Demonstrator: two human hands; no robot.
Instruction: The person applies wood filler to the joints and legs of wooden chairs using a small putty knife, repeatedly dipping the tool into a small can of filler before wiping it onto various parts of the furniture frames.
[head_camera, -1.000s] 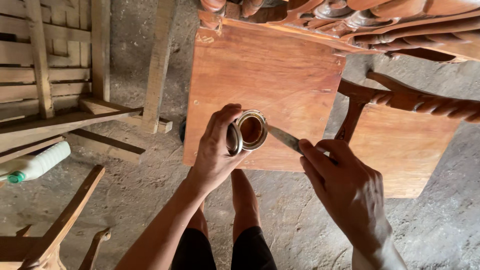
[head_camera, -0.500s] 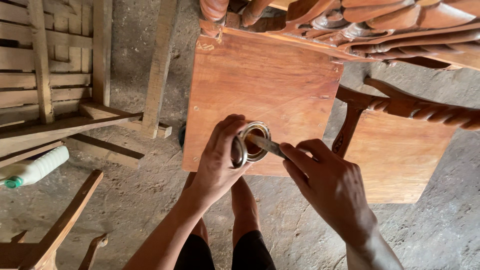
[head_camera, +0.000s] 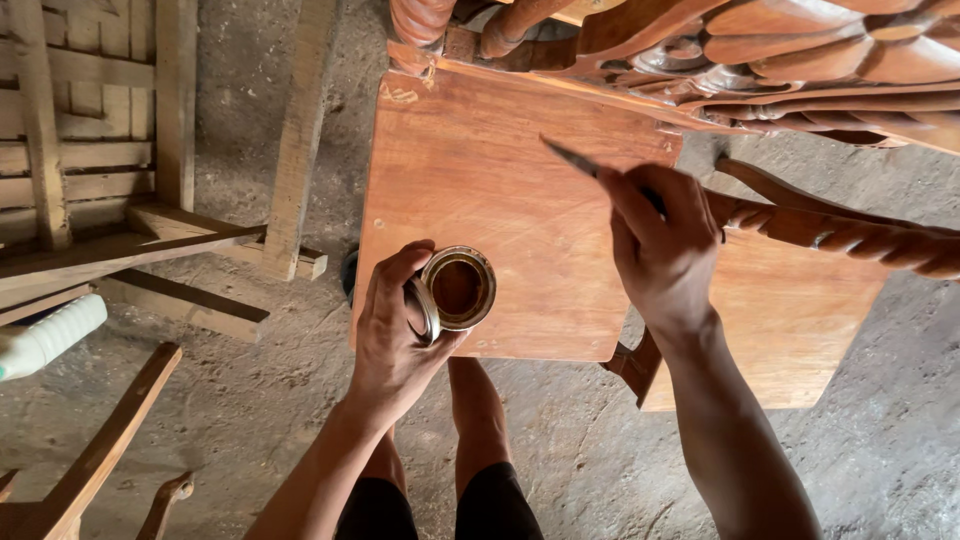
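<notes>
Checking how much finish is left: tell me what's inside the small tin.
The small tin, held in the left hand, shows dark brown liquid inside. Its depth and the tin's bottom are covered by the liquid itself.

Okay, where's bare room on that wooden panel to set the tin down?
Bare panel lies between the left hand holding the tin and the right hand with its thin tool. The lower panel at right is bare too. The carved wood along the top is crowded.
</notes>
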